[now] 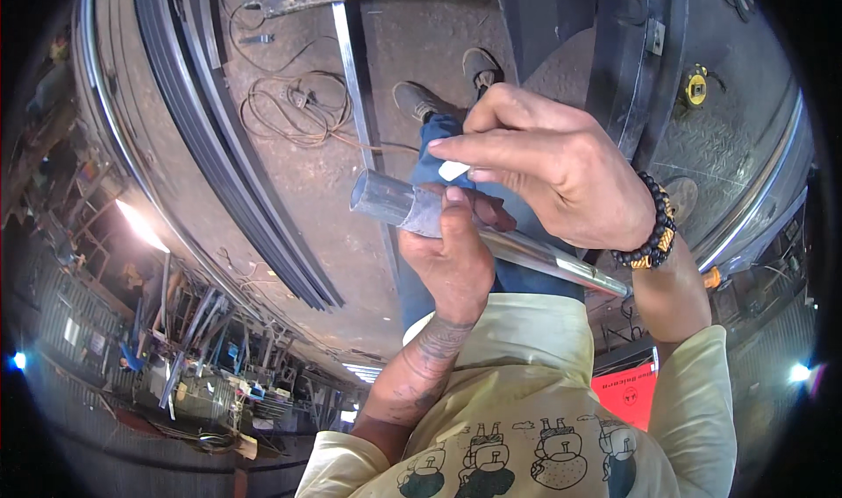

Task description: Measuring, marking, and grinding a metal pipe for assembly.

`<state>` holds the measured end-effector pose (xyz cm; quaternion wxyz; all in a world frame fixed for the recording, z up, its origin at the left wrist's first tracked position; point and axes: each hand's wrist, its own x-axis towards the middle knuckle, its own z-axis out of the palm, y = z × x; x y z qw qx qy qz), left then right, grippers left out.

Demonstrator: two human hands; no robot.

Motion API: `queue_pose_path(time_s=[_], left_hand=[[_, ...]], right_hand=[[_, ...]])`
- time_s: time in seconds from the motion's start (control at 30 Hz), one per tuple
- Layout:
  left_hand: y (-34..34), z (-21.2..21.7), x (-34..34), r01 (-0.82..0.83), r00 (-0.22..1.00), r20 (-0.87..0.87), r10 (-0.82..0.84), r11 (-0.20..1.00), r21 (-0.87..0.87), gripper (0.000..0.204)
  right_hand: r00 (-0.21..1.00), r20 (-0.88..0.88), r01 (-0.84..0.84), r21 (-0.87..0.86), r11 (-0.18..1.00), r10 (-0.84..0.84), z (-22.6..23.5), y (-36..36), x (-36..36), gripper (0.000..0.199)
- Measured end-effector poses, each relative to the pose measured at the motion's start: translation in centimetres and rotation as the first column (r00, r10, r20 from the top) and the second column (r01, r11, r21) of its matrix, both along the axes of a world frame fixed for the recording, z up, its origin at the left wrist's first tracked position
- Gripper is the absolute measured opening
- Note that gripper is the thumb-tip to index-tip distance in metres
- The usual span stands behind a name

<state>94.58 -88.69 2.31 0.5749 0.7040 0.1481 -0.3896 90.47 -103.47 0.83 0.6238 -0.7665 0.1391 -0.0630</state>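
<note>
Right fingers (513,150) pinch a small white piece (453,171) mid-frame; left fingers (458,224) grip a shiny pipe (384,198) and gray sheet (424,215) just below. The sheet seems on the pipe already, the white piece isn't; how much more to do, I can't tell

On the floor (430,20), a cable coil (303,99) is lying between long bars (219,147) at left and a strip (353,68) at right, with shoes (419,101) standing right of the strip. The tube (379,200) is passing through the left hand (449,257), over the legs (438,130). A tape measure (695,87) is resting near the left edge of, seemingly, a plate (754,130).
</note>
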Motion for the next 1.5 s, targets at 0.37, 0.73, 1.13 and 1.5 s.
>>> queue_pose_path(time_s=[0.37, 0.73, 1.13, 1.5], left_hand=[[0.7, -0.3, -0.1, 0.044, 0.990, 0.134, -0.043, 0.999, -0.011, 0.024], [0.9, -0.9, -0.6, -0.093, 0.992, 0.072, 0.100, 0.991, -0.092, 0.011], [0.3, -2.5, -1.0, -0.154, 0.955, 0.239, 0.178, 0.981, -0.114, 0.026], [0.6, -1.8, -0.1, -0.020, 0.970, 0.242, 0.035, 0.998, -0.065, 0.029]], right_hand=[[0.998, 0.032, 0.053, 0.060, 0.997, -0.055, -0.8, 1.1, 2.2, 0.010], [0.998, 0.033, -0.044, -0.082, 0.996, 0.047, 0.9, 1.3, 2.5, 0.016], [1.000, 0.023, -0.006, -0.479, 0.878, 0.019, 3.4, 3.5, 2.5, 0.032], [0.998, -0.029, -0.058, -0.590, 0.805, 0.051, 4.6, 4.6, 2.6, 0.020]])
